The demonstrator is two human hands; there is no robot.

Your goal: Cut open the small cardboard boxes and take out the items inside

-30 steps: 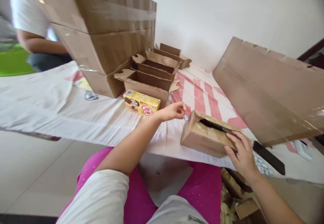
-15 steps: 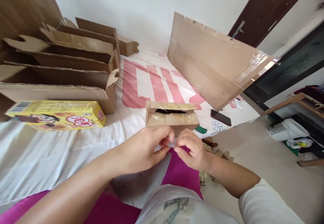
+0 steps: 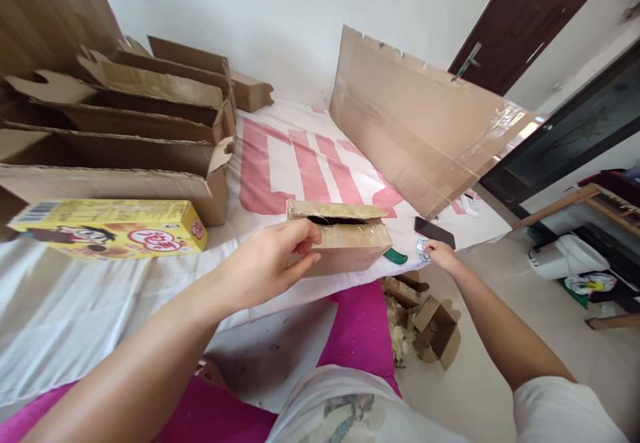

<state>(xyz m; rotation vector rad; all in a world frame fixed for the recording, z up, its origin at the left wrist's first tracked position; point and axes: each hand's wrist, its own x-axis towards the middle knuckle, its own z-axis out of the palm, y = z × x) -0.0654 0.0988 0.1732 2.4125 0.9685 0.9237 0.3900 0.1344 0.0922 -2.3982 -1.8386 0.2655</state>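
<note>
A small brown cardboard box (image 3: 353,236) stands on the cloth before me, a dark gap between its top flaps. In front of its left end is my left hand (image 3: 273,259), thumb and forefinger apart with nothing visible between them, the other fingers curled. Farther right, my right hand (image 3: 441,256) is low over the cloth edge beside a dark phone (image 3: 434,232). Its fingers are pinched together; what they hold, if anything, is too small to make out. A green object (image 3: 396,256) lies at the box's right end.
Several open cardboard boxes (image 3: 115,156) stand at left behind a yellow carton (image 3: 113,229). A large cardboard sheet (image 3: 400,116) leans at the back right. Torn cardboard pieces (image 3: 435,329) lie on the floor below the table. A white bucket (image 3: 570,256) stands at far right.
My hands were together in front of the box, pinching a small translucent piece. They have parted: the right moved right to the phone, the left moved slightly left and up.
</note>
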